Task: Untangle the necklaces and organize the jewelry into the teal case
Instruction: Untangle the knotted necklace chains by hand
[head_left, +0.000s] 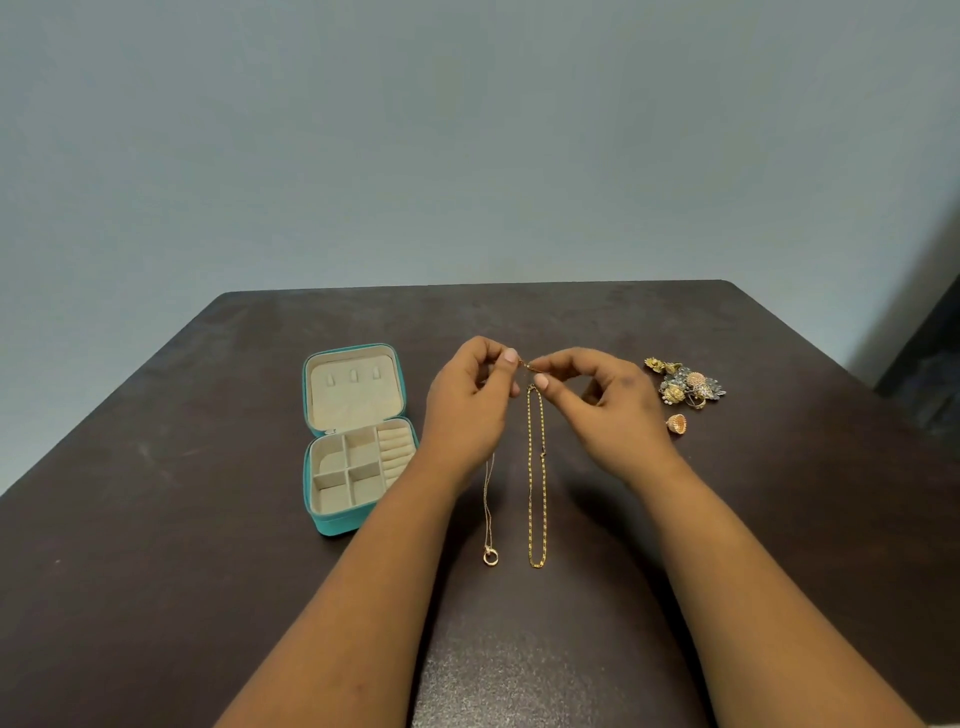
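Two hands are seen in the single head view, raised over the middle of a dark brown table (208, 597). The left hand (470, 410) and the right hand (605, 402) are brought close together just above the frame's centre, and the top end of a gold chain necklace (536, 483) is pinched between thumb and forefinger of each; the remaining fingers are curled loosely. From the pinch the gold chain is laid straight down the table toward the lower centre as a narrow doubled loop. Just to its left, apart from it, a thinner pale necklace (489, 514) is laid parallel, its upper part hidden under the left hand and its lower end finished with a small ring pendant (491, 557). At centre left the teal case (332, 525) is seen lying open, its cream lid interior turned up and its lower half divided into small compartments with ring rolls along the right side; nothing is seen inside. At centre right a cluster of ornate earrings (685, 384) is heaped, and a single domed gold earring (677, 423) is set just below it.
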